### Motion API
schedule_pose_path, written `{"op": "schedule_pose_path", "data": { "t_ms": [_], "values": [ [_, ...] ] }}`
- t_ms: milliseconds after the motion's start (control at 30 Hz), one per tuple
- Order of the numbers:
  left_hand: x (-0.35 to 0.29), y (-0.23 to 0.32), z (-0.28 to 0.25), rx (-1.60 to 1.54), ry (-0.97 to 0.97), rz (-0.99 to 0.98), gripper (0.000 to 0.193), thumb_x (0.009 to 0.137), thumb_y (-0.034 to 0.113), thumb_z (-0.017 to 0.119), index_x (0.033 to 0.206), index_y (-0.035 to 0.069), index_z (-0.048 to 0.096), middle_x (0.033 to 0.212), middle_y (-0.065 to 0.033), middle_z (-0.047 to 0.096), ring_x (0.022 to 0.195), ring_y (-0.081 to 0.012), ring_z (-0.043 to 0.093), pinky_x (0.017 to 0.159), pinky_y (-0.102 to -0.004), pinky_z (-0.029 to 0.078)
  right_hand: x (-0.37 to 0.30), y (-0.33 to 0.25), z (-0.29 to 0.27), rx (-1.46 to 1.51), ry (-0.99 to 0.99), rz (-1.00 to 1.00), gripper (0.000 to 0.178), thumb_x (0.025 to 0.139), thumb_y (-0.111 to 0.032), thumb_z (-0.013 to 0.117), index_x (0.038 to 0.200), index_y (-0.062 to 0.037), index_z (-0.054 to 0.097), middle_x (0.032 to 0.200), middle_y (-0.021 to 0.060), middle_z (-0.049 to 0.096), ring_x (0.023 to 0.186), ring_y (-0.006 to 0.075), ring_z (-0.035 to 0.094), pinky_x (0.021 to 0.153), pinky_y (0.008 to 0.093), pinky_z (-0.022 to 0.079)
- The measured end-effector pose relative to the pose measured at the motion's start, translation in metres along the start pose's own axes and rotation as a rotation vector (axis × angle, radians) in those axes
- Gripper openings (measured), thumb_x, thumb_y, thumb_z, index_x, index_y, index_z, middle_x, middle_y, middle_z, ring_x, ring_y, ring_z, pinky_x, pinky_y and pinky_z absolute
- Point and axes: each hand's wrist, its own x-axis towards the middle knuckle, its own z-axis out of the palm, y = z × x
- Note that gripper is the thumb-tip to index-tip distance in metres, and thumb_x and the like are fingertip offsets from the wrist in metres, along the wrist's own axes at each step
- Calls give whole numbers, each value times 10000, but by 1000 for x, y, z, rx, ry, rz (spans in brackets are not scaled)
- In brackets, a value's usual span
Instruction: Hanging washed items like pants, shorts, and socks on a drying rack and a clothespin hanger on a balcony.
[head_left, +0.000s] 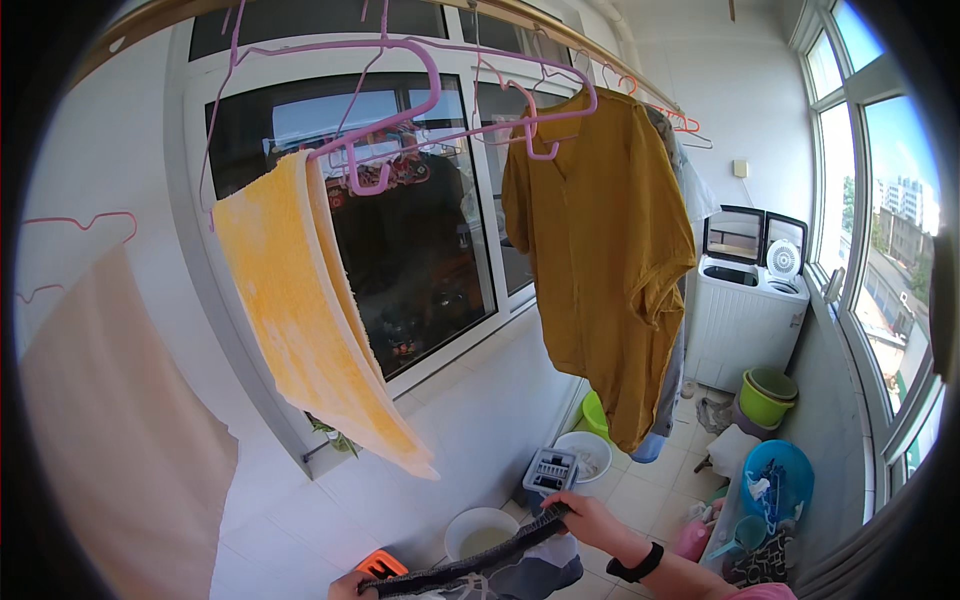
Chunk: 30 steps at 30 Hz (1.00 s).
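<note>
Okay, right grip (pixel 592 522) pinches the dark garment (pixel 505 551) by its band; garment hangs between both grips. Left grip (pixel 350 586) seems closed on the other end, frame-cropped. Keep tension even, fabric clear of the white basin (pixel 457 524) beyond.

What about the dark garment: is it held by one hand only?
No, the left hand and the right hand both hold the dark garment.

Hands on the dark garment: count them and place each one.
2. The left hand, partly cut off by the picture's lower edge, holds one end of the dark garment; the right hand grips it higher, toward the right.
</note>
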Motion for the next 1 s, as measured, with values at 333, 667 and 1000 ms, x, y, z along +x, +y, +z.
{"op": "schedule_pose_path", "data": {
  "t_ms": [333, 667, 1000],
  "values": [
    [68, -6, 63, -486, -174, -247, 294, 728, -47, 521, 1009, -26, 602, 846, -68, 631, 744, -113, 567, 665, -245, 470, -27, -2, -36, 702, 0, 185, 169, 926, -7, 462, 1087, -45, 495, 937, 115, 618, 786, 231, 682, 692, 302, 576],
    [163, 180, 73, -391, -72, 440, 319, 849, 202, 652, 1147, 118, 577, 1256, -133, 509, 1134, -247, 521, 898, -311, 453, -21, 30, -53, 855, 239, 41, 171, 887, 57, 485, 1009, -57, 451, 956, 178, 604, 786, 324, 681, 653, 370, 606],
    [231, 352, -21, -1066, 600, 699, 186, 940, 85, 495, 1115, 37, 537, 1085, -57, 561, 1020, -143, 543, 920, -258, 402, -37, 36, -103, 874, 315, 30, 109, 928, -62, 511, 1035, -69, 531, 917, 52, 609, 783, 170, 655, 660, 263, 549]
  ]
}}
